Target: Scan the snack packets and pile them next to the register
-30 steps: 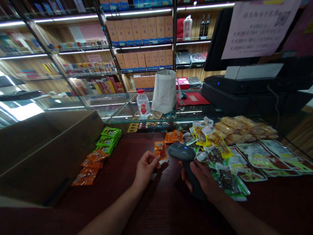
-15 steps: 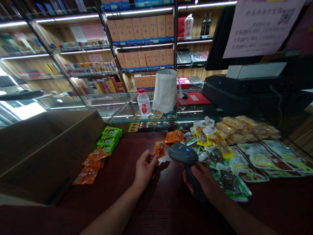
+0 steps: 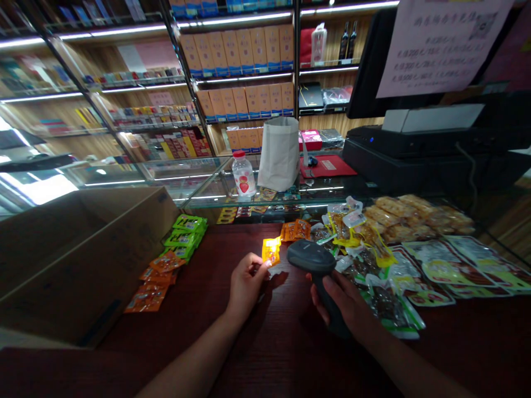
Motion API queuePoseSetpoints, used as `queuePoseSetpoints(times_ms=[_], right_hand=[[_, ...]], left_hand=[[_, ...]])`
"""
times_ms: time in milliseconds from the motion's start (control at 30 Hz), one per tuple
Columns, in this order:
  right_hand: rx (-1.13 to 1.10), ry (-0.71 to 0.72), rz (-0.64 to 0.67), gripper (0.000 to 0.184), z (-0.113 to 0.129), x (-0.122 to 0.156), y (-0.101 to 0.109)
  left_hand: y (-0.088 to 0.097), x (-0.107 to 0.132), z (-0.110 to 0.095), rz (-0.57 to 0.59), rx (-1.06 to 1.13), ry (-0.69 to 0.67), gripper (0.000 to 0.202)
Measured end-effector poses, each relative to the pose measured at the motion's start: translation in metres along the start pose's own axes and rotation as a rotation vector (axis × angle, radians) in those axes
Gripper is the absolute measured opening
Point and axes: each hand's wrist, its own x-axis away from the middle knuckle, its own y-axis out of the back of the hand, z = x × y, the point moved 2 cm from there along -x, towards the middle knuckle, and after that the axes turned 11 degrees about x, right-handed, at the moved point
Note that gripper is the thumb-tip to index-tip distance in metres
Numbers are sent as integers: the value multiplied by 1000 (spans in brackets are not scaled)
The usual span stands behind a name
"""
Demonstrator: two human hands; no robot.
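Note:
Between thumb and fingers, my left hand pinches a small orange snack packet, which glows brightly under light. My right hand is wrapped round the handle of a dark grey barcode scanner. The scanner's head points left at the packet, a short gap away. Just behind it lie more orange packets on the dark red wooden counter. Right of the scanner, a heap of clear vacuum-packed snacks lies close to my right hand.
An open cardboard box stands at left, with green packets and orange packets beside it. Behind are a bottle with a red cap, a white paper bag and a glass case. Bagged pastries and a black monitor are right.
The packet in my left hand has turned from dull orange to brightly lit, and the blue light on the scanner's top no longer shows. Both hands stay nearly in place.

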Motion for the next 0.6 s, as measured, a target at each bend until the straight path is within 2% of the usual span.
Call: queuePoseSetpoints(times_ms=[333,600], right_hand=[[-13,38,33,43,4,0,1],[-97,35,-68,46,5,-4,1]], left_hand=[[1,-2,0,13,-77,-42,22],[1,-1,13,-23,82,29,26]])
